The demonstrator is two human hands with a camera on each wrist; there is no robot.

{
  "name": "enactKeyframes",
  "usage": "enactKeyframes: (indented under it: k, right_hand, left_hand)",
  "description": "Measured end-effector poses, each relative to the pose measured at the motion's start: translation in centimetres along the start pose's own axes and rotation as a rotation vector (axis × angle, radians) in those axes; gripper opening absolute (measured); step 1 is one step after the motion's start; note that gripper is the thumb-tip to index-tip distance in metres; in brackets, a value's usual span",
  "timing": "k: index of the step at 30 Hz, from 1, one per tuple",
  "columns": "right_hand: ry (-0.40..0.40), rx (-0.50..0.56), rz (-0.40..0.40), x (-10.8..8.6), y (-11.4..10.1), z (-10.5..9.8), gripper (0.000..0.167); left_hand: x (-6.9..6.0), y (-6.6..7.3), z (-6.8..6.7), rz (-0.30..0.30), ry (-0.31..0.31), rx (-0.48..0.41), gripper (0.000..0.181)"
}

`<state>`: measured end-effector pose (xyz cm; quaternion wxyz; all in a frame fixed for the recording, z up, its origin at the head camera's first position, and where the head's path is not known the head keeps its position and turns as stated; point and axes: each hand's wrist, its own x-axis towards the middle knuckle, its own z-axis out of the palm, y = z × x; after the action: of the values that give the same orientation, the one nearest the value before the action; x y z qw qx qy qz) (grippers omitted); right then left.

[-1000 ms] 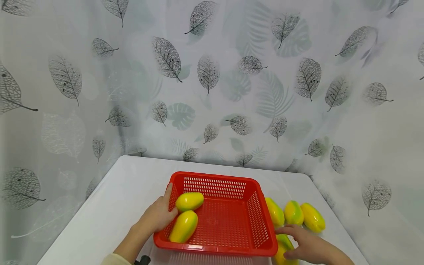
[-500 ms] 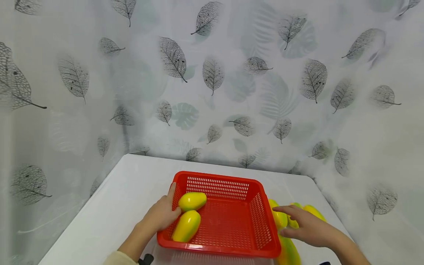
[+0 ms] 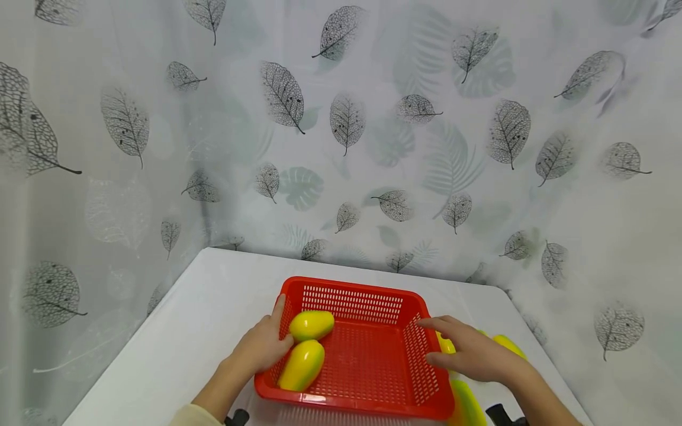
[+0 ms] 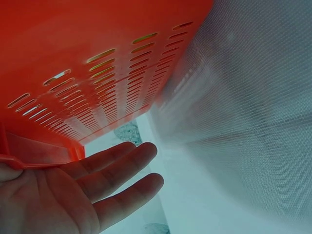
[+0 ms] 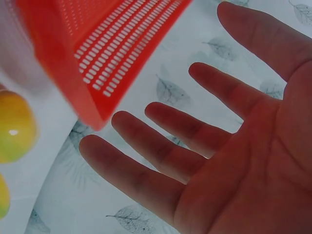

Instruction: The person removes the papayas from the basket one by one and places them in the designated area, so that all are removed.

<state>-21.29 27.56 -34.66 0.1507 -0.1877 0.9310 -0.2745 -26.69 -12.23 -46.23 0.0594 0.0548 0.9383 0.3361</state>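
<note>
A red plastic basket point(image 3: 351, 285) with slotted walls stands on the table. Inside, against its left wall, lie two yellow-green mangoes, one farther back point(image 3: 312, 325) and one nearer point(image 3: 302, 365). My left hand point(image 3: 261, 344) grips the left rim, thumb over the edge; in the left wrist view its other fingers point(image 4: 117, 175) stretch out below the rim. Above the right rim hovers my right hand point(image 3: 474, 353), fingers spread and palm bare in the right wrist view. Beyond that rim lie more mangoes point(image 3: 469, 405), partly hidden by the hand and basket.
The white table point(image 3: 224, 278) shows bare at the left and behind the basket. A leaf-printed curtain point(image 3: 341, 148) hangs along the back and sides. Mangoes point(image 5: 15, 127) sit close beside the basket's right wall.
My right hand has risen from beside the mangoes on the right and moved left over the basket's right rim. The left hand stays on the left rim, and the view has shifted slightly.
</note>
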Motion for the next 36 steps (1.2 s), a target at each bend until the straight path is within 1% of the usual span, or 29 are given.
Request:
enactKeyframes:
  k: [4,8,13,21,28,33,36]
  right_hand:
    - [0.001,-0.009,-0.023,1.0,-0.8,0.5,0.06]
    - [-0.007,-0.011,-0.021,2.1,-1.5,1.2,0.058]
    - [-0.009,-0.062,-0.042,3.5,-2.3,1.7,0.06]
    - [-0.027,-0.069,-0.071,5.3,-3.8,2.5,0.062]
    - [-0.045,-0.066,-0.108,6.5,-4.6,3.2,0.06]
    - [-0.051,-0.064,-0.147,7.5,-5.1,4.0,0.059]
    - [-0.068,-0.051,-0.155,8.0,-5.5,4.5,0.059]
  left_hand:
    - [-0.1,-0.1,0.2,-0.004,-0.005,-0.001,0.097]
    - [0.0,-0.2,0.4,-0.02,0.0,0.001,0.098]
    - [0.0,-0.2,0.4,-0.024,0.018,0.015,0.099]
    - [-0.2,0.1,0.1,-0.02,0.019,0.003,0.098]
    - [-0.4,0.5,-0.1,-0.022,0.02,-0.001,0.097]
    - [-0.4,0.4,0.0,-0.027,0.024,0.002,0.098]
    - [-0.3,0.3,0.1,-0.028,0.02,0.004,0.097]
